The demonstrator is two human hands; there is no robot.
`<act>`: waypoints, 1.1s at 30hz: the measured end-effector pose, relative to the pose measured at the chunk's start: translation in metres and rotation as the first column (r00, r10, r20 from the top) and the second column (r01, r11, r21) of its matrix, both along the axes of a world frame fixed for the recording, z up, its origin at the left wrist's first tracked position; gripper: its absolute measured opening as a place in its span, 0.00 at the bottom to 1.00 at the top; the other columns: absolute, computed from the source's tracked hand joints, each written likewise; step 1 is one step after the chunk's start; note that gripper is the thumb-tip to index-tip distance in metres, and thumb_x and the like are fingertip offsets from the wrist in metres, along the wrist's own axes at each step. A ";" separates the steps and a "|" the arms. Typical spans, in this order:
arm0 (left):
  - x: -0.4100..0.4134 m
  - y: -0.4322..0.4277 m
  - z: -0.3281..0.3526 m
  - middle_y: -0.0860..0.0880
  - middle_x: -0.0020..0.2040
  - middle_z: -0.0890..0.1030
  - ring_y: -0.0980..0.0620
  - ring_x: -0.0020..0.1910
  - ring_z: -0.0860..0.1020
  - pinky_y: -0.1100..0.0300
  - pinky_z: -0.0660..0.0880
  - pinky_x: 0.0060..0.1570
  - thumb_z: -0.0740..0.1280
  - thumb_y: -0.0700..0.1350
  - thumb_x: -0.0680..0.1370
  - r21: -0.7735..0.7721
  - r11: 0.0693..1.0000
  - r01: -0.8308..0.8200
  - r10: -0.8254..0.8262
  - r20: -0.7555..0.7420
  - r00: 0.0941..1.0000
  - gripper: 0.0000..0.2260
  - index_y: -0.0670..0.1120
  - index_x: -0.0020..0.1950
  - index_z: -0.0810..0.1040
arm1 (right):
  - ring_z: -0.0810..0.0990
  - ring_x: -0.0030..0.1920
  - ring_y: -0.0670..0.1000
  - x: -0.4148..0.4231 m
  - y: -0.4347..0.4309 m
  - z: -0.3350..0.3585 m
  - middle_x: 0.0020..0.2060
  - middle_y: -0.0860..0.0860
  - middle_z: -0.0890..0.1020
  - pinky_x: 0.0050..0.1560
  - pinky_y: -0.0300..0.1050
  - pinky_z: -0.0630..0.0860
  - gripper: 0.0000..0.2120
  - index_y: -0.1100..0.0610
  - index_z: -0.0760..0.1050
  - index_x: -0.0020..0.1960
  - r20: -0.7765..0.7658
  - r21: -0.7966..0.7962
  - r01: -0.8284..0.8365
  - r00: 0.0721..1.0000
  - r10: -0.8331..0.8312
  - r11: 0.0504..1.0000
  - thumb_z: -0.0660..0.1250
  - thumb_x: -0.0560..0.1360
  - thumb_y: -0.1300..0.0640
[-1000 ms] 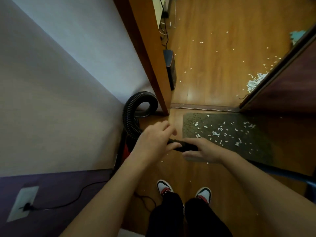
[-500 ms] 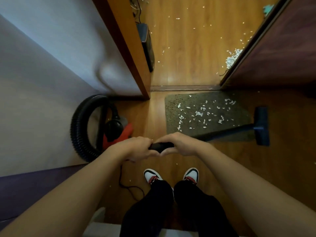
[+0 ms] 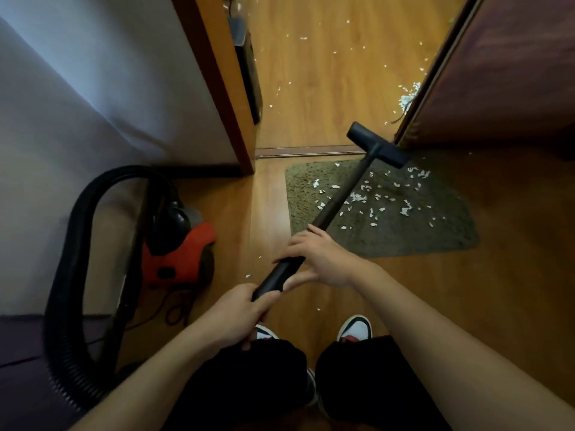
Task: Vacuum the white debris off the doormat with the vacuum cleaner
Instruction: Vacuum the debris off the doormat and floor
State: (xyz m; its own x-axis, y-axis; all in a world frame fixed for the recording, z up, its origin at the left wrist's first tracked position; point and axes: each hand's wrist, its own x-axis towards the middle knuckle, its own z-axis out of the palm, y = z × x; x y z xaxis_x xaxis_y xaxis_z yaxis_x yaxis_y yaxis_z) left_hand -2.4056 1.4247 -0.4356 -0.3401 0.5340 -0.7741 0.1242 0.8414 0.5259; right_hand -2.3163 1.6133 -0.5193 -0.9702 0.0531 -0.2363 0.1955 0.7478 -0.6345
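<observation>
Wand (image 3: pixel 342 194) slants over the doormat (image 3: pixel 389 241) and its white debris (image 3: pixel 404 209), left grip (image 3: pixel 236 315) curled round the near end, right grip (image 3: pixel 323 259) curled round it farther along.

Wand (image 3: pixel 340 194) swung left; nozzle (image 3: pixel 378 149) now at doormat (image 3: pixel 404 241) far edge.

A wooden floor (image 3: pixel 314 119) runs through a doorway, with a pale wall (image 3: pixel 93 98) and an orange-brown door frame (image 3: pixel 214 88) along its left edge, a dark flat box (image 3: pixel 249 73) standing just beside that frame, a dark door (image 3: pixel 504 73) on the right, and white sneakers (image 3: pixel 356 328) below black trousers (image 3: pixel 249 384).
</observation>
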 end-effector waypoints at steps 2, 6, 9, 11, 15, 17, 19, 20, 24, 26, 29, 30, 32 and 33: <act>0.010 -0.016 -0.013 0.47 0.25 0.70 0.50 0.20 0.68 0.63 0.66 0.21 0.62 0.53 0.82 0.031 0.996 -0.087 0.085 0.081 0.993 0.17 0.42 0.41 0.73 | 0.65 0.75 0.50 0.017 -0.017 -0.017 0.68 0.46 0.76 0.79 0.55 0.54 0.32 0.45 0.76 0.70 -0.057 -0.006 0.104 0.993 -0.104 0.995 0.72 0.70 0.33; 0.024 -0.042 -0.013 0.48 0.24 0.69 0.52 0.20 0.66 0.65 0.65 0.20 0.62 0.53 0.82 0.051 0.982 -0.183 0.171 0.180 0.969 0.17 0.42 0.41 0.72 | 0.56 0.80 0.50 0.049 -0.058 -0.023 0.79 0.48 0.62 0.79 0.56 0.57 0.38 0.47 0.67 0.78 0.002 -0.207 0.432 0.897 -0.442 0.878 0.74 0.72 0.38; 0.026 -0.055 -0.004 0.45 0.30 0.70 0.51 0.24 0.67 0.62 0.66 0.24 0.63 0.54 0.81 0.052 0.980 -0.193 0.179 0.202 0.963 0.17 0.42 0.43 0.73 | 0.60 0.78 0.51 0.056 -0.077 -0.028 0.79 0.49 0.60 0.77 0.57 0.62 0.39 0.48 0.62 0.80 0.081 -0.412 0.636 0.739 -0.669 0.652 0.72 0.75 0.40; 0.025 -0.060 0.000 0.45 0.34 0.71 0.52 0.25 0.68 0.62 0.67 0.23 0.63 0.54 0.81 0.053 0.974 -0.219 0.203 0.215 0.955 0.16 0.41 0.46 0.73 | 0.65 0.76 0.55 0.048 -0.079 -0.036 0.78 0.52 0.61 0.73 0.57 0.69 0.42 0.48 0.58 0.81 0.215 -0.515 0.756 0.571 -0.793 0.405 0.73 0.74 0.40; 0.031 -0.068 0.004 0.47 0.34 0.71 0.55 0.24 0.69 0.63 0.68 0.22 0.63 0.53 0.81 0.051 0.962 -0.270 0.249 0.256 0.934 0.15 0.41 0.48 0.74 | 0.82 0.59 0.62 0.014 -0.080 -0.040 0.71 0.58 0.73 0.49 0.57 0.84 0.43 0.45 0.52 0.81 0.570 -0.691 0.687 0.325 -0.755 -0.226 0.75 0.76 0.48; 0.037 -0.072 0.005 0.49 0.31 0.72 0.55 0.24 0.68 0.63 0.67 0.22 0.63 0.54 0.81 0.033 0.954 -0.298 0.275 0.292 0.916 0.15 0.42 0.45 0.73 | 0.85 0.51 0.63 -0.007 -0.080 -0.039 0.63 0.60 0.77 0.44 0.58 0.85 0.38 0.46 0.55 0.79 0.597 -0.731 0.585 0.300 -0.744 -0.351 0.74 0.77 0.55; 0.041 -0.074 0.004 0.51 0.26 0.72 0.56 0.22 0.68 0.64 0.67 0.21 0.62 0.54 0.82 -0.002 0.952 -0.307 0.292 0.313 0.904 0.16 0.43 0.43 0.72 | 0.86 0.38 0.59 -0.024 -0.081 -0.039 0.53 0.62 0.77 0.33 0.51 0.84 0.33 0.50 0.56 0.76 0.633 -0.738 0.477 0.246 -0.734 -0.477 0.69 0.79 0.64; 0.043 -0.074 0.003 0.51 0.25 0.71 0.56 0.22 0.68 0.64 0.67 0.22 0.62 0.54 0.82 -0.020 0.949 -0.313 0.303 0.322 0.897 0.16 0.43 0.43 0.72 | 0.83 0.32 0.55 -0.030 -0.081 -0.040 0.46 0.61 0.77 0.28 0.45 0.81 0.30 0.52 0.56 0.75 0.651 -0.724 0.460 0.209 -0.730 -0.514 0.66 0.80 0.68; 0.039 -0.067 -0.012 0.47 0.32 0.72 0.55 0.22 0.70 0.61 0.71 0.23 0.63 0.53 0.81 -0.072 0.945 -0.318 0.323 0.339 0.883 0.14 0.41 0.50 0.70 | 0.71 0.25 0.48 -0.037 -0.086 -0.057 0.31 0.54 0.70 0.21 0.38 0.71 0.24 0.57 0.62 0.71 0.677 -0.667 0.543 0.156 -0.719 -0.510 0.59 0.78 0.71; 0.032 -0.058 -0.025 0.43 0.39 0.74 0.53 0.25 0.72 0.58 0.76 0.26 0.64 0.51 0.81 -0.066 0.953 -0.296 0.301 0.341 0.891 0.13 0.40 0.55 0.70 | 0.70 0.25 0.48 -0.036 -0.093 -0.067 0.30 0.54 0.70 0.21 0.38 0.71 0.21 0.58 0.63 0.69 0.695 -0.639 0.569 0.141 -0.705 -0.517 0.58 0.78 0.72; 0.021 -0.046 -0.049 0.41 0.45 0.75 0.51 0.29 0.76 0.56 0.79 0.29 0.64 0.49 0.81 -0.076 0.959 -0.272 0.281 0.357 0.891 0.14 0.41 0.60 0.70 | 0.70 0.23 0.48 -0.034 -0.106 -0.086 0.30 0.54 0.71 0.22 0.38 0.70 0.23 0.58 0.63 0.70 0.716 -0.603 0.591 0.105 -0.690 -0.536 0.58 0.78 0.72; 0.020 -0.043 -0.056 0.41 0.46 0.75 0.51 0.29 0.77 0.57 0.78 0.28 0.63 0.50 0.82 -0.091 0.962 -0.259 0.274 0.366 0.889 0.14 0.42 0.60 0.70 | 0.70 0.23 0.48 -0.033 -0.109 -0.092 0.29 0.54 0.71 0.22 0.38 0.70 0.25 0.58 0.63 0.71 0.717 -0.599 0.594 0.099 -0.690 -0.537 0.58 0.77 0.73; 0.024 -0.043 -0.069 0.43 0.45 0.75 0.53 0.27 0.75 0.59 0.77 0.27 0.62 0.52 0.82 -0.097 0.964 -0.247 0.266 0.376 0.888 0.12 0.44 0.58 0.69 | 0.71 0.24 0.48 -0.031 -0.113 -0.102 0.30 0.54 0.71 0.22 0.39 0.70 0.26 0.57 0.63 0.72 0.716 -0.592 0.612 0.099 -0.691 -0.524 0.58 0.77 0.73; 0.026 -0.045 -0.076 0.43 0.44 0.75 0.53 0.26 0.74 0.59 0.76 0.27 0.61 0.52 0.82 -0.088 0.964 -0.250 0.265 0.371 0.890 0.12 0.45 0.57 0.69 | 0.71 0.24 0.48 -0.030 -0.114 -0.105 0.31 0.54 0.72 0.22 0.39 0.71 0.26 0.56 0.63 0.73 0.715 -0.587 0.626 0.104 -0.691 -0.514 0.58 0.77 0.72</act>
